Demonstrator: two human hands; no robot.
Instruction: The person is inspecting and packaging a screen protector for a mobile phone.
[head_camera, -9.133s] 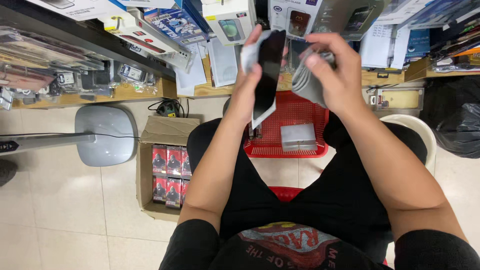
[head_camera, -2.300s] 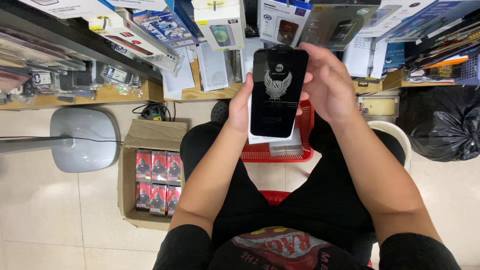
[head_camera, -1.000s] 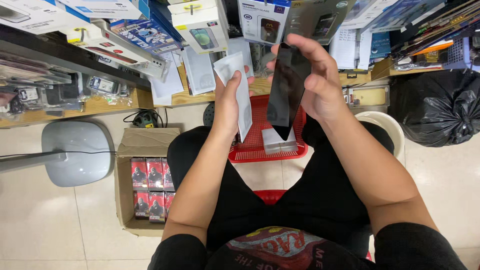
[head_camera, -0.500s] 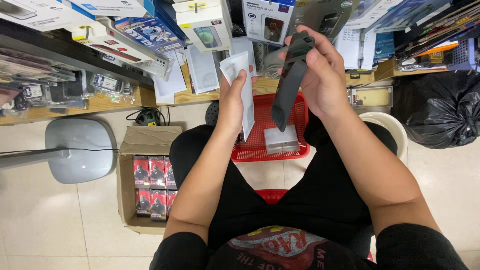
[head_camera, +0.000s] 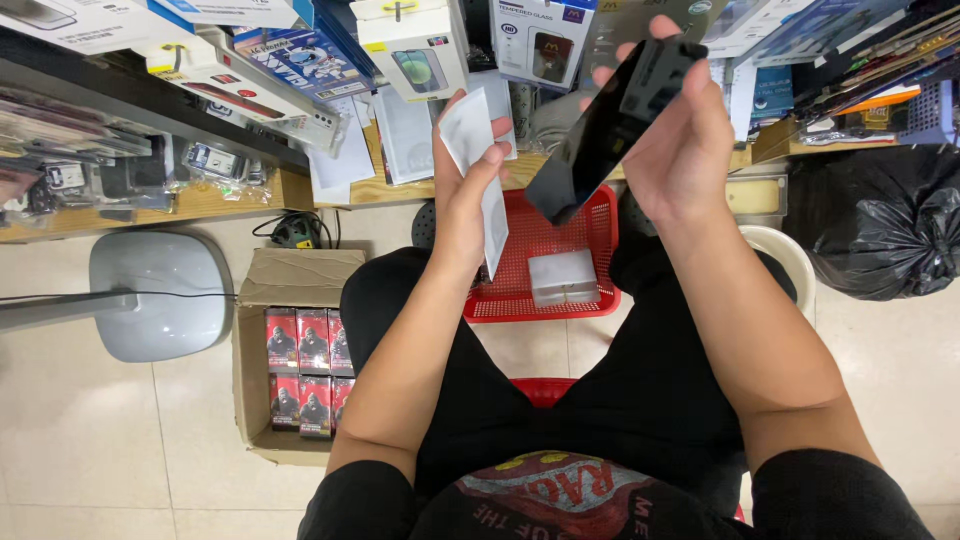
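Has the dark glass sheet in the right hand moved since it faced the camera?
Yes. The dark glass sheet has turned edge-on and tilted, rising above the red basket toward the shelf boxes.

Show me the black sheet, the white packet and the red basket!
black sheet (head_camera: 600, 130), head view, middle of its dark face.
white packet (head_camera: 470, 140), head view, upper part above the thumb.
red basket (head_camera: 520, 270), head view, bare mesh floor left of the grey box.

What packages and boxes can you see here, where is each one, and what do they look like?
White sleeve: flat, rectangular, in left hand.
Black sleeve: long, flat, in right hand.
Red boxes: rows inside open cardboard carton on floor, left.
White box: upright on shelf, phone picture.
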